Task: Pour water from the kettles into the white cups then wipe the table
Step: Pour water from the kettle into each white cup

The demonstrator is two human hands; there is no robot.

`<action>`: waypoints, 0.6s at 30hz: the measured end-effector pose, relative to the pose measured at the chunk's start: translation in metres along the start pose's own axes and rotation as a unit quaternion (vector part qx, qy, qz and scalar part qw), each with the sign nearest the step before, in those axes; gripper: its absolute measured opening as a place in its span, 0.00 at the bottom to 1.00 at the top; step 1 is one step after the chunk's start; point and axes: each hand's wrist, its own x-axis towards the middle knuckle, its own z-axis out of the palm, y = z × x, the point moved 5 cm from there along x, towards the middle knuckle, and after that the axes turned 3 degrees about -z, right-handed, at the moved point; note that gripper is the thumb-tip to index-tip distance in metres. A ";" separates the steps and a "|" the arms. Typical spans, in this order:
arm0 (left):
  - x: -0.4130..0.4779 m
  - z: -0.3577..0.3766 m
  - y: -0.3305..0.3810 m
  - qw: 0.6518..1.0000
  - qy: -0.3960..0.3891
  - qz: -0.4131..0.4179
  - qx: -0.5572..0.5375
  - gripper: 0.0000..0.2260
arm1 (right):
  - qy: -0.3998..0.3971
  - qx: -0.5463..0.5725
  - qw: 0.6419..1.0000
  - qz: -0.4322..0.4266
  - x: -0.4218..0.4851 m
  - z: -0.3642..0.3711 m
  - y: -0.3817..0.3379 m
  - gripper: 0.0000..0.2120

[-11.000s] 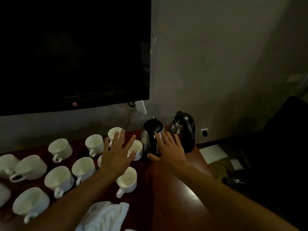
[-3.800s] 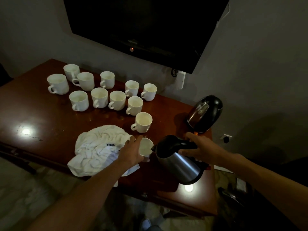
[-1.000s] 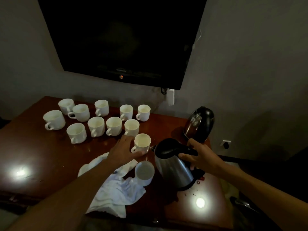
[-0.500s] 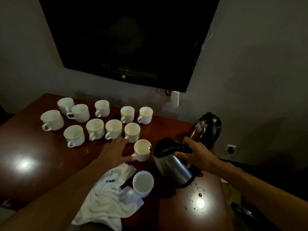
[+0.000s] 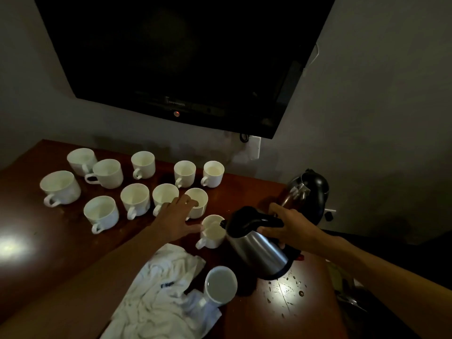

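Right hand point(image 5: 288, 231) is gripping the steel kettle point(image 5: 256, 245) by its black handle, tilting its spout over a white cup point(image 5: 212, 232) mid-table. Left hand point(image 5: 176, 221) is lying open w/ fingers spread, thumb touching that cup, holding nothing. White cloth point(image 5: 161, 297) is lying nr the front edge beside a filled cup point(image 5: 220, 285).

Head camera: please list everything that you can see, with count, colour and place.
cups: twelve, white; ten grouped at table's back left, one at the spout, one by the cloth.
steel kettle: one, silver with black top; tilted toward a cup.
dark kettle: one, black; back right corner.
cloth: one, white; crumpled at front edge.
table: one, reddish brown.
television: one, black; on the wall.
left hand: beside the cup at the spout.
right hand: gripping the steel kettle's handle.
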 end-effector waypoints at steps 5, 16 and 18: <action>0.007 0.001 -0.002 1.000 -0.001 0.013 0.006 0.44 | 0.013 -0.017 1.000 -0.002 0.001 -0.007 0.002 0.11; 0.002 0.005 -0.004 1.000 0.010 0.024 0.000 0.44 | -0.012 -0.039 0.999 -0.005 0.003 -0.002 0.000 0.12; -0.001 0.005 -0.005 1.000 0.006 0.017 0.000 0.44 | -0.010 -0.043 0.999 -0.001 0.003 -0.002 0.000 0.12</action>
